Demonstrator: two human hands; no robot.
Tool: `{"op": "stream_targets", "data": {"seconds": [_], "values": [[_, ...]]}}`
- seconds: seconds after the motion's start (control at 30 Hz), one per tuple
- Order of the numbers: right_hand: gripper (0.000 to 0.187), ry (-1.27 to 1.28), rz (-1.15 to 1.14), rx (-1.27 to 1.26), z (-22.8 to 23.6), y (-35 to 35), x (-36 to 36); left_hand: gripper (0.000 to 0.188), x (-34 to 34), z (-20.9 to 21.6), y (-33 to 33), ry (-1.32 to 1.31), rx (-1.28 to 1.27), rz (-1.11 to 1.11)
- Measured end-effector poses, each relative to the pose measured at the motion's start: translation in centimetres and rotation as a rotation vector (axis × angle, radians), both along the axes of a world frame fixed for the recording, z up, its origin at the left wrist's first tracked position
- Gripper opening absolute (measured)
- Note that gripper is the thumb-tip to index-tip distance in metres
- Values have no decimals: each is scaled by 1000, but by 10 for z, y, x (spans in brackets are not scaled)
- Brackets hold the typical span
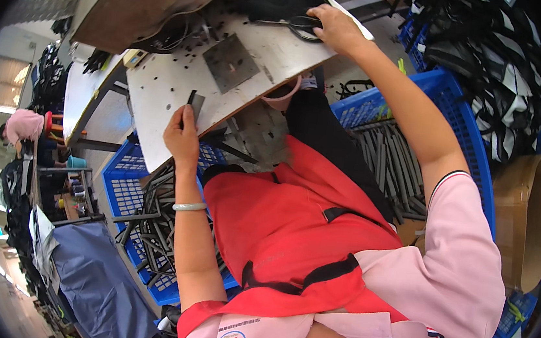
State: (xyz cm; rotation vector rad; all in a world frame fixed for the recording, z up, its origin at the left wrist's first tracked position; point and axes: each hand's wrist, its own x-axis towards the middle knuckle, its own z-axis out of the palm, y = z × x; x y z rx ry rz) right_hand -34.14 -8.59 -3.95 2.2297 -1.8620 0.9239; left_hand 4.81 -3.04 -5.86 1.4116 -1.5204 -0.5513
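My left hand (182, 136) is closed on a short dark grey strip (197, 102), pinched between thumb and fingers above the near left part of the white worktable (153, 102). At the table's far right edge, my right hand (339, 29) has its fingers curled at the black handle loops of a pair of scissors (305, 29). The scissors lie low on the tabletop beside a dark cloth-like heap (277, 0). A square grey metal plate (230, 63) rests on the table between my hands, with small black scraps scattered around it.
Blue crates (447, 95) of long grey strips stand at my right, and another blue crate (123, 181) at my left. A cardboard box (522, 222) and piled black straps (489, 60) are farther right. A brown machine housing (136, 6) rises over the table. Another person (27, 126) sits far left.
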Motion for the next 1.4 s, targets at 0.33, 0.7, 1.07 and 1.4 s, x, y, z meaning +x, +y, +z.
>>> {"op": "stream_targets", "data": {"seconds": [0.33, 0.7, 1.07, 1.4], "values": [[27, 309, -116, 149, 35, -13, 6, 28, 18, 12, 11, 200, 145, -57], [63, -676, 364, 912, 9, 175, 112, 23, -12, 30, 54, 431, 344, -350], [40, -805, 415, 953, -2, 168, 128, 23, -16, 16, 68, 305, 333, -361], [35, -183, 135, 293, 11, 79, 81, 24, -7, 35, 58, 245, 326, -277]]}}
